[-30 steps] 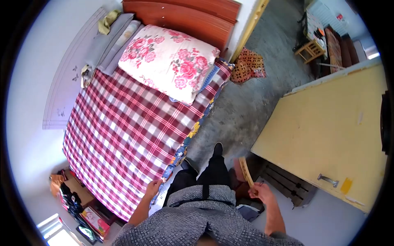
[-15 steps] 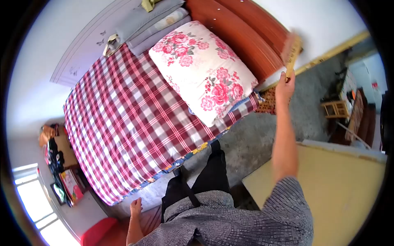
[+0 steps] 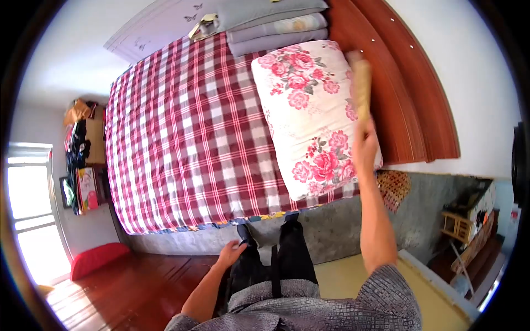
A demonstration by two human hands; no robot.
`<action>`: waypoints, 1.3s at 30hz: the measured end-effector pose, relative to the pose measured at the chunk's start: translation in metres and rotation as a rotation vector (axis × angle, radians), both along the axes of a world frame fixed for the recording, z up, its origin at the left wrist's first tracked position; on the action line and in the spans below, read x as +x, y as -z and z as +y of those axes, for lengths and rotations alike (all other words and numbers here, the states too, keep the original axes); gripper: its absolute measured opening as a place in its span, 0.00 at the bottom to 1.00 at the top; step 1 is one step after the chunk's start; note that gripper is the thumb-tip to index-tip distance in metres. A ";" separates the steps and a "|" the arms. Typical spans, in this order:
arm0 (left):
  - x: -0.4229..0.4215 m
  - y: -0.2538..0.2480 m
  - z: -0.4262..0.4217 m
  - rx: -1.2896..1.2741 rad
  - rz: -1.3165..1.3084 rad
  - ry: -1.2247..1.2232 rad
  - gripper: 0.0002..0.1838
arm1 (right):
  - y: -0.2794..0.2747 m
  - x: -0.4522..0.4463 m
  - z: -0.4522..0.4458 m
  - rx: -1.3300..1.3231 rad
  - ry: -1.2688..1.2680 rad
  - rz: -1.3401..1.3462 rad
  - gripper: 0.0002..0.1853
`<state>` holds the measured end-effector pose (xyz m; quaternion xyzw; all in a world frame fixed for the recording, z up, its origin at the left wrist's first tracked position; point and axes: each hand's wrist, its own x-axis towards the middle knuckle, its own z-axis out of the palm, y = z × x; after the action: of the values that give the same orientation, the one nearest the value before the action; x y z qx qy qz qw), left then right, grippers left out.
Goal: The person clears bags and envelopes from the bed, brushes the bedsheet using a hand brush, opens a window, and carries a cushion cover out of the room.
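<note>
My right hand (image 3: pixel 365 144) is closed round the handle of a wooden bed brush (image 3: pixel 361 83), which is blurred by motion. The brush is over the far right side of a folded white quilt with pink roses (image 3: pixel 301 127); whether its bristles touch the cloth I cannot tell. Under the quilt lies a red and white checked bedsheet (image 3: pixel 182 138), spread over the bed with a few creases. My left hand (image 3: pixel 232 254) hangs low by my leg, fingers apart and holding nothing.
Grey pillows or folded bedding (image 3: pixel 276 27) are stacked at the back beside a brown wooden headboard (image 3: pixel 411 94). A red chair back (image 3: pixel 99 259) stands at lower left, near the window (image 3: pixel 33 204). A patterned woven piece (image 3: pixel 395 187) hangs by the bed's right corner.
My right hand and the brush have moved from beyond the headboard's end to over the quilt. My view has turned, and my left hand has risen with its fingers more extended.
</note>
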<state>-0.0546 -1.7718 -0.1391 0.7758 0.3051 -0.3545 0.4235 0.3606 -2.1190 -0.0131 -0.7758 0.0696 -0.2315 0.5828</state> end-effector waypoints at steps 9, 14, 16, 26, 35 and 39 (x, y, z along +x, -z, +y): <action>0.206 0.089 -0.163 -0.598 -0.273 -0.502 0.49 | 0.026 -0.099 0.146 -0.587 -1.555 0.875 0.21; 0.236 0.078 -0.172 -0.818 -0.397 -0.565 0.44 | 0.084 -0.005 0.107 -0.412 -0.679 0.460 0.26; 0.242 0.085 -0.183 -0.735 -0.484 -0.581 0.43 | 0.077 0.044 0.086 -0.304 -0.374 0.369 0.24; 0.257 0.102 -0.097 -0.533 0.027 -0.310 0.41 | 0.070 -0.146 -0.072 -0.319 -0.476 0.570 0.17; 0.352 0.126 -0.134 -0.532 -0.327 -0.175 0.48 | 0.262 -0.317 -0.034 0.170 0.435 0.773 0.18; 0.343 0.105 -0.116 -0.455 -0.341 -0.060 0.45 | 0.206 -0.412 0.176 -0.125 -1.387 1.089 0.17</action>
<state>0.2886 -1.8878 -0.2443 0.6999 0.1648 -0.2656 0.6422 -0.0518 -1.9425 -0.2189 -0.6761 -0.1616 0.5727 0.4345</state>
